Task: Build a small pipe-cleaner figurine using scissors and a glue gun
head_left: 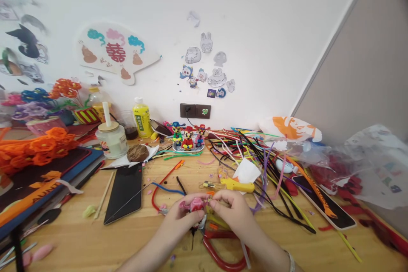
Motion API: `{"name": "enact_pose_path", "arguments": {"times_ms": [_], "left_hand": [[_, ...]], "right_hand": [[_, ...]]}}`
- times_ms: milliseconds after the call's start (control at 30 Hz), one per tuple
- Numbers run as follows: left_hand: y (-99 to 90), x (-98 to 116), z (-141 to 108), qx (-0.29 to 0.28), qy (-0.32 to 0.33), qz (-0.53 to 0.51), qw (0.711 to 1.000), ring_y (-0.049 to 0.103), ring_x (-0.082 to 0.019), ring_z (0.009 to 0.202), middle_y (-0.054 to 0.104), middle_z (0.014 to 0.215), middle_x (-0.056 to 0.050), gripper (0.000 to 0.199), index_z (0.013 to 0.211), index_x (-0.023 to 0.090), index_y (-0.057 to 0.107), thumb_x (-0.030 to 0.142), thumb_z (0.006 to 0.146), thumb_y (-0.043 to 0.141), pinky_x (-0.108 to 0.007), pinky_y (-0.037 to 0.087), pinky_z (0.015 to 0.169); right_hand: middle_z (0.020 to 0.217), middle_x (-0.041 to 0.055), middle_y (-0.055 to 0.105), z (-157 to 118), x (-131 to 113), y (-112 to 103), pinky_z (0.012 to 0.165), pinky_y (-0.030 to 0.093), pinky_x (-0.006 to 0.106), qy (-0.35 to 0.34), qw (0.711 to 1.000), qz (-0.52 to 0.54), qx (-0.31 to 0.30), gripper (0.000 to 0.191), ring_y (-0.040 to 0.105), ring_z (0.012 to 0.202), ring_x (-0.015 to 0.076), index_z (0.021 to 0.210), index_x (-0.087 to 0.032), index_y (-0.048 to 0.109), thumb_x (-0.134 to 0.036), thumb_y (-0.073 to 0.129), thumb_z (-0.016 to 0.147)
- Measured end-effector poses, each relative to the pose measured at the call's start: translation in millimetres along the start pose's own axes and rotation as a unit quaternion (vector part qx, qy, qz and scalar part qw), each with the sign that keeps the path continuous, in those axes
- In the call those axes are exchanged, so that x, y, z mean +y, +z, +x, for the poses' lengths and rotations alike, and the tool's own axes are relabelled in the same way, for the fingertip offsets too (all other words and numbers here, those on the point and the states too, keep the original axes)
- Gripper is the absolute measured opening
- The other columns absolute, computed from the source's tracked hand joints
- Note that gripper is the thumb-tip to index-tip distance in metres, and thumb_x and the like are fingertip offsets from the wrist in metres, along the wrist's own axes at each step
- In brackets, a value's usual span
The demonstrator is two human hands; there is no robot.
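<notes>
My left hand (188, 216) is closed around a small figure (196, 205) with a pink cap, its thumb across the front. Its lower part is mostly hidden by the fingers, and a thin dark piece points down below. My right hand (231, 208) is pinched close at the figure's right side, by a tiny orange-yellow bit; what its fingertips hold is too small to make out. Red-handled scissors (219, 259) lie on the table under my hands. Just beyond them rests a yellow glue gun (239, 185).
Several similar finished-looking figures (188, 138) stand on a small tray at the back. Loose pipe cleaners (270, 174) spread over the right side. A dark tablet (124, 193), a candle jar (111, 140) and a yellow bottle (142, 118) are at left. A phone (338, 214) lies right.
</notes>
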State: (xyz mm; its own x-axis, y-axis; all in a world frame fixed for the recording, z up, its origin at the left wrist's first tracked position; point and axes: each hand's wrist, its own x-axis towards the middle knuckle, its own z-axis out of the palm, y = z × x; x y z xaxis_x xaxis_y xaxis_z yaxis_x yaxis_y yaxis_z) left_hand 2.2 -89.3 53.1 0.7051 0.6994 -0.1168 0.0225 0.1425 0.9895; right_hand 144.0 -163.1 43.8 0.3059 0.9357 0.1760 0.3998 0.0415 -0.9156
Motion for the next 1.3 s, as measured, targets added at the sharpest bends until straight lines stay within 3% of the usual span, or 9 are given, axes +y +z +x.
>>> {"name": "enact_pose_path", "arguments": {"times_ms": [267, 767, 1300], "left_hand": [[0.3, -0.5, 3.1, -0.006, 0.000, 0.002, 1.000, 0.056, -0.020, 0.072, 0.068, 0.076, -0.004, 0.031, 0.084, 0.016, 0.066, 0.026, 0.055, 0.064, -0.028, 0.042, 0.067], [0.9, 0.2, 2.5, -0.004, 0.007, -0.005, 1.000, 0.056, -0.021, 0.076, 0.066, 0.073, -0.003, 0.028, 0.081, 0.016, 0.065, 0.024, 0.055, 0.063, -0.027, 0.042, 0.065], [-0.1, -0.1, 2.5, -0.020, 0.017, 0.006, 1.000, 0.056, -0.023, 0.085, 0.068, 0.083, -0.004, 0.029, 0.086, 0.017, 0.065, 0.025, 0.058, 0.062, -0.030, 0.042, 0.074]], "right_hand": [[0.060, 0.0002, 0.061, 2.1, 2.5, 1.2, 0.054, 0.040, 0.021, 0.016, 1.000, -0.004, -0.003, 0.015, 0.054, 0.058, 0.0130, 0.065, -0.015, 0.062, -0.023, 0.052, 0.071], [0.068, 0.0031, 0.065, 2.7, 6.2, -0.4, 0.062, 0.043, 0.025, 0.017, 1.000, -0.004, -0.007, 0.018, 0.057, 0.066, 0.0166, 0.071, -0.015, 0.065, -0.028, 0.052, 0.072], [0.065, 0.0015, 0.063, 1.7, 3.5, 0.6, 0.057, 0.041, 0.023, 0.036, 0.999, 0.018, -0.001, 0.015, 0.055, 0.061, 0.0138, 0.071, -0.014, 0.064, -0.025, 0.053, 0.071]]}}
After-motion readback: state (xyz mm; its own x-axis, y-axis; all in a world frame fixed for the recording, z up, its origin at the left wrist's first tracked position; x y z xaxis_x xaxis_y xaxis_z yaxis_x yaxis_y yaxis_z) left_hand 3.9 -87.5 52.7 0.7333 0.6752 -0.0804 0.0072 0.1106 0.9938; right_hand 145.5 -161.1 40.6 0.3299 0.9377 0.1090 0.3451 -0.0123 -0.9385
